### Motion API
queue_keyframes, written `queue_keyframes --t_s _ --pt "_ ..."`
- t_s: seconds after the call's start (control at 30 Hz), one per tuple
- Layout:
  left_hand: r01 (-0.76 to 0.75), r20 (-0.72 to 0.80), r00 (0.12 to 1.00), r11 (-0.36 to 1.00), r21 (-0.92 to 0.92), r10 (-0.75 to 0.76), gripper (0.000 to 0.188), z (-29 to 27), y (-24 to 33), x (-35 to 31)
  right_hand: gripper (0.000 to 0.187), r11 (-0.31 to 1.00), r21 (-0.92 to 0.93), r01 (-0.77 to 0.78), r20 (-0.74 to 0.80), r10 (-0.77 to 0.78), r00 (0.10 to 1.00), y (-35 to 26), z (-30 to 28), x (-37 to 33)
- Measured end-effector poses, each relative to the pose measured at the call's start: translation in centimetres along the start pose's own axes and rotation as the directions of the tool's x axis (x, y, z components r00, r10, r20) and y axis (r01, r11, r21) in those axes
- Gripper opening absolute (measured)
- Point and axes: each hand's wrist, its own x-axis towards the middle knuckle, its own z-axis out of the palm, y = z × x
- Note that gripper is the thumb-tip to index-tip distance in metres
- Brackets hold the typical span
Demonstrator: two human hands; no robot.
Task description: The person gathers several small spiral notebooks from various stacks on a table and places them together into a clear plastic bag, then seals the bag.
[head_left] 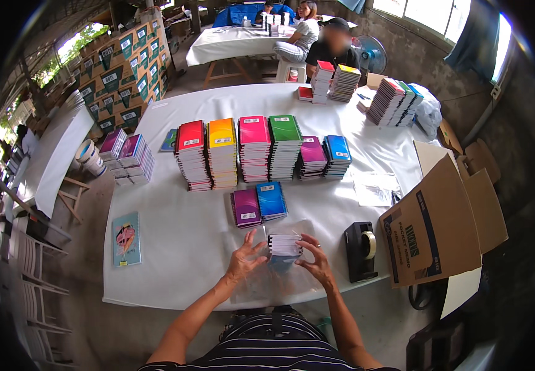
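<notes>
A small stack of spiral notebooks [284,246] stands in front of me, its white page edges and black binding showing. Clear plastic film [252,288] lies under and around it, and the lower part of the stack looks bluish through it. My left hand [246,260] is at the stack's left side, fingers spread and thumb close to it. On the other side, my right hand [315,261], with a ring, has its thumb and fingertips against the stack's right edge. Just beyond lie short piles of purple notebooks [246,208] and blue notebooks [271,200].
Taller notebook stacks, including red [191,154] and green [286,148], line the table's middle. At right are a tape dispenser [360,252] and an open cardboard box [434,222]. A light-blue notebook [126,240] lies left. A person in a black cap [335,46] sits across.
</notes>
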Motion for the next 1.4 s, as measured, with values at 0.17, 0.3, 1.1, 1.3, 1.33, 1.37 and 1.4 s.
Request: queue_keyframes --t_s 0.17,0.3,1.1,1.3,1.33,1.37,1.4 --pt "0.002 0.056 0.998 1.000 -0.005 -0.002 0.059 0.3 0.8 0.7 0.062 1.000 -0.011 0.015 0.020 -0.014 1.000 0.0 -0.2 -0.1" --pt "-0.011 0.062 0.998 1.000 -0.009 0.011 0.058 0.1 0.8 1.1 0.062 1.000 -0.006 0.017 0.019 -0.017 1.000 0.0 0.0 -0.1" --pt "-0.161 0.157 0.980 0.954 0.253 0.123 0.055 0.7 1.3 2.6 0.067 0.997 -0.039 0.064 -0.003 -0.064 0.998 -0.1 0.2 -0.5" --pt "-0.174 0.177 0.975 0.955 0.242 0.133 0.059 0.8 1.8 2.9 0.062 1.000 -0.004 0.018 0.030 -0.018 0.999 0.8 -0.3 -0.6" --pt "-0.198 0.178 0.972 0.946 0.257 0.155 0.060 0.7 1.4 2.8 0.061 1.000 -0.004 0.025 0.028 -0.025 0.999 0.8 -0.1 -0.5" --pt "-0.222 0.178 0.968 0.936 0.272 0.177 0.061 0.7 1.0 2.8 0.061 0.999 -0.004 0.033 0.027 -0.033 0.999 0.6 0.1 -0.4" --pt "-0.246 0.179 0.963 0.926 0.288 0.200 0.062 0.5 0.7 2.8 0.060 0.999 -0.004 0.042 0.025 -0.042 0.999 0.5 0.3 -0.3"
